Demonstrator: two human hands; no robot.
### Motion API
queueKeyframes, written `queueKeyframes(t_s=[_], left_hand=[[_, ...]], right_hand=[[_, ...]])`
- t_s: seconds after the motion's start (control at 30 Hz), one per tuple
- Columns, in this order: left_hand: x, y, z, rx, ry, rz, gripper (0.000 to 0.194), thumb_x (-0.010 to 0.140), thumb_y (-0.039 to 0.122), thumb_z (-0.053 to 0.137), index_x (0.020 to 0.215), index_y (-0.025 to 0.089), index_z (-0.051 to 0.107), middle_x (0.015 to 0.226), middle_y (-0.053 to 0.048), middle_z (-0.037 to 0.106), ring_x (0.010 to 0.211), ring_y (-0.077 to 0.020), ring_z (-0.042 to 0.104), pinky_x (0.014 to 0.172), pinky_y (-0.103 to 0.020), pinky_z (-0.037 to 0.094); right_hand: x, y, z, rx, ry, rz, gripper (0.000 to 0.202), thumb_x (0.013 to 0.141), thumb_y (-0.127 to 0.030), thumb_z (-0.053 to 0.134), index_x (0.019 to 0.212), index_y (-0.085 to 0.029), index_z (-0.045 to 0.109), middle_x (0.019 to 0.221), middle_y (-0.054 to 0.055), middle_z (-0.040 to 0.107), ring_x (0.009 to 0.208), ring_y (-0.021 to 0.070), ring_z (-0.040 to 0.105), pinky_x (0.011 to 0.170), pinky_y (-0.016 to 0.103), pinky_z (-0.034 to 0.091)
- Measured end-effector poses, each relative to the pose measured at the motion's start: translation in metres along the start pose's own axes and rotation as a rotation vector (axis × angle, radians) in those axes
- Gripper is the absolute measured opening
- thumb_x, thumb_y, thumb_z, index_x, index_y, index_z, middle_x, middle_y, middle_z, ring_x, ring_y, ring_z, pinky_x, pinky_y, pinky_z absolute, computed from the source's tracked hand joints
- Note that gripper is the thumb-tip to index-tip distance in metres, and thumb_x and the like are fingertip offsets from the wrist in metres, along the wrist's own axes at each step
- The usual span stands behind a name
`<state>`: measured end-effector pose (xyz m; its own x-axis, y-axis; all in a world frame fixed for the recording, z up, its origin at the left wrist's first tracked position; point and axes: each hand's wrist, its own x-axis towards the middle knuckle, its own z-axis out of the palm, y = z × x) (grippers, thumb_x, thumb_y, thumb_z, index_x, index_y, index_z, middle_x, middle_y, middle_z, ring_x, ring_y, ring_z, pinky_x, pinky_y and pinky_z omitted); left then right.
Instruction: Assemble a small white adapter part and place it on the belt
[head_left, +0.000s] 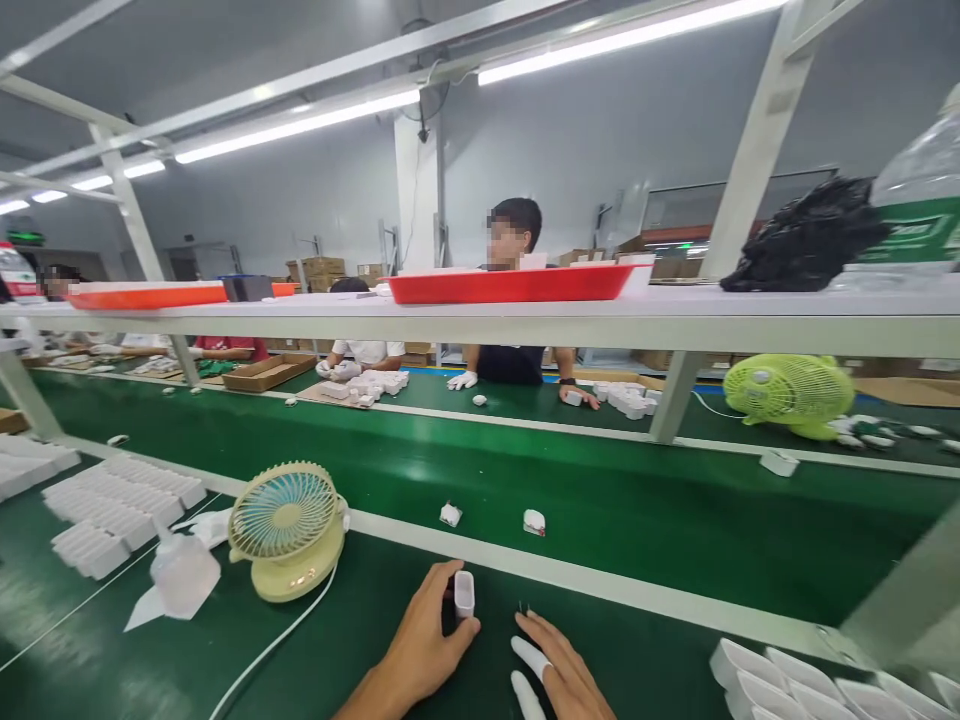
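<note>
Left hand (421,640) pinching small white part (464,593) upright on bench – right hand (559,672) flat, empty

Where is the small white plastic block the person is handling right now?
In the head view, the small white plastic block stands bottom centre on the green work surface, held in the left hand, just left of the right hand.
</note>
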<state>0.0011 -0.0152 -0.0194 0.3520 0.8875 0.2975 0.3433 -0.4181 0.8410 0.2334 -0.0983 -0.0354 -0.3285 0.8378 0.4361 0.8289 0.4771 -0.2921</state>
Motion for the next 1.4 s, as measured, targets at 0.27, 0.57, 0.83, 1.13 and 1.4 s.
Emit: queueKeyframes(t_s=[0.27,0.57,0.83,1.13,1.4], left_hand=[[-0.003,-0.005,-0.001,0.103,-0.056,0.048,0.064,0.087,0.021,0.064,0.15,0.022,0.048,0.145,-0.014,0.061,0.133,-0.0319,0.06,0.116,-0.051,0.047],[-0.004,-0.005,-0.001,0.14,-0.072,0.061,0.067,0.088,0.027,0.067,0.151,0.022,0.044,0.146,-0.014,0.06,0.134,-0.0325,0.059,0.116,-0.052,0.048],[-0.004,-0.005,0.0,0.102,-0.072,0.075,0.064,0.089,0.028,0.066,0.15,0.023,0.044,0.14,-0.013,0.063,0.129,-0.0311,0.062,0.111,-0.05,0.051],[-0.003,-0.007,0.001,0.058,-0.071,0.102,0.062,0.089,0.023,0.061,0.148,0.022,0.046,0.129,-0.013,0.067,0.114,-0.029,0.066,0.103,-0.049,0.055],[-0.001,-0.014,0.003,0.012,-0.018,0.102,0.062,0.086,0.021,0.062,0.147,0.021,0.048,0.13,-0.013,0.066,0.112,-0.0289,0.067,0.102,-0.05,0.056]], right_hand=[[-0.001,-0.006,-0.002,-0.047,0.049,0.003,0.038,0.092,-0.013,0.051,0.127,-0.015,0.067,0.147,0.018,0.061,0.14,0.0358,0.056,0.108,0.05,0.058],[0.0,-0.011,-0.001,-0.053,0.124,0.092,0.037,0.097,-0.015,0.048,0.13,-0.018,0.064,0.146,0.016,0.063,0.138,0.0344,0.058,0.107,0.055,0.058],[0.007,-0.011,-0.006,0.012,0.2,0.145,0.037,0.101,-0.022,0.05,0.137,-0.022,0.059,0.145,0.015,0.062,0.137,0.0295,0.059,0.111,0.053,0.055],[0.099,0.01,-0.004,-0.055,0.04,0.319,0.042,0.092,-0.017,0.056,0.133,-0.011,0.063,0.139,0.02,0.064,0.133,0.0324,0.059,0.114,0.05,0.048],[0.149,0.03,0.008,-0.067,0.043,0.396,0.029,0.09,-0.013,0.054,0.113,-0.011,0.071,0.106,0.016,0.075,0.107,0.0297,0.068,0.099,0.04,0.051]])
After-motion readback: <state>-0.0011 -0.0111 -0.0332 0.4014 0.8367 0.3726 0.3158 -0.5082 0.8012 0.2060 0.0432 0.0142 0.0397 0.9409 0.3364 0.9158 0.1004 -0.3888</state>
